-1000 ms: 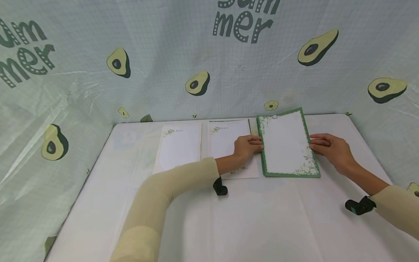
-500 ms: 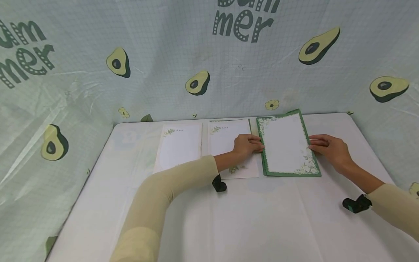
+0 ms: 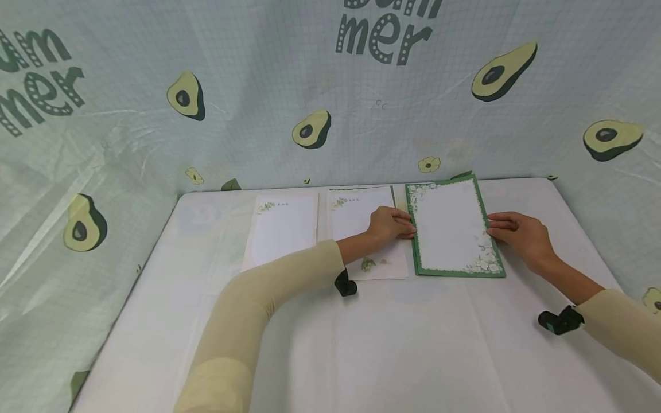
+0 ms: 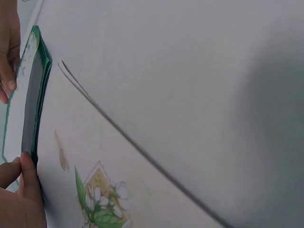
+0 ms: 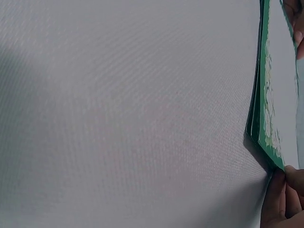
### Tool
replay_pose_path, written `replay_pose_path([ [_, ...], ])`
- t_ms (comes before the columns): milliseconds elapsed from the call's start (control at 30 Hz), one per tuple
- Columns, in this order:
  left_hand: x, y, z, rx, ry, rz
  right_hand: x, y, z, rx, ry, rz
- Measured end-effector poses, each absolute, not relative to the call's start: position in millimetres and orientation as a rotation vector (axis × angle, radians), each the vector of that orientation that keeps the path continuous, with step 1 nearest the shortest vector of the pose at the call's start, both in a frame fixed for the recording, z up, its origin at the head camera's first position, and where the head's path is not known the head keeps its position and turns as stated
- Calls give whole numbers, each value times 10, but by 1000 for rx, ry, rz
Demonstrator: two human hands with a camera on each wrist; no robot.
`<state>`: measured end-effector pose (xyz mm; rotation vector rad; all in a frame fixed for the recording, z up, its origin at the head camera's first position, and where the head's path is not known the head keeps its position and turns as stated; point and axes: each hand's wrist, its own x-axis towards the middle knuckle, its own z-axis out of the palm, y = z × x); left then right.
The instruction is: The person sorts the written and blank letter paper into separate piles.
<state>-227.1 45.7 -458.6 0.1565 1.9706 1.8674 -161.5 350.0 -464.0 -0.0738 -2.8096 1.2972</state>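
A small stack of writing paper (image 3: 449, 229), each visible edge green and the top sheet framed with white flowers, is held at the back right of the table. My left hand (image 3: 387, 225) pinches its left edge, thumb and fingers on either side. On the opposite edge, my right hand (image 3: 521, 238) pinches the stack the same way. In the right wrist view the sheets (image 5: 268, 95) show as several layers, slightly fanned apart along the near edge. A green corner pokes out behind the top sheet at the upper right.
To the left lie two paler paper piles, a middle one (image 3: 356, 209) partly under my left forearm and a far-left one (image 3: 284, 223). The white-covered table (image 3: 392, 344) meets an avocado-printed curtain (image 3: 248, 115) at the back and sides.
The stack stays in both hands at nearly the same spot. Its top right corner has dipped slightly, and a green corner behind now shows separately from the top sheet.
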Motion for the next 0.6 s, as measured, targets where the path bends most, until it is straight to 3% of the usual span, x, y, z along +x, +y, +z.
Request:
replay_pose_path([
  [600, -2385, 229, -4431, 387, 2116, 1619, -1616, 3365, -4626, -6, -2856, 1040],
])
